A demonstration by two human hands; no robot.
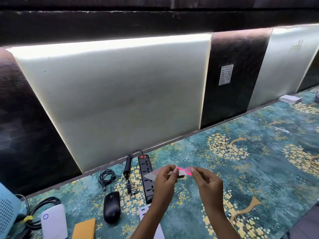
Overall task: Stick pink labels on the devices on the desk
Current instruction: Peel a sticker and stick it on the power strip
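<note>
Both hands are up in the air over the bench [259,152], peeling a pink label [183,170] off its backing strip [151,175]. The left hand [165,178] pinches the clear strip. The right hand [207,183] pinches the loose end of the label between thumb and finger.

To do this well, I think the right hand should pull slowly and flat, so the label does not tear or curl and stick to itself. It looks a bit twisted in the middle now. Fingers should touch only the edge, so the sticky side stays clean.

The label sits right between the two hands, touching both. The black power strip [145,176] lies on the bench just under and beside the left hand. The black mouse [111,207] is near it, further left. A white device [54,221] is well apart at the left edge. I see no pink label on any of them yet.
</note>
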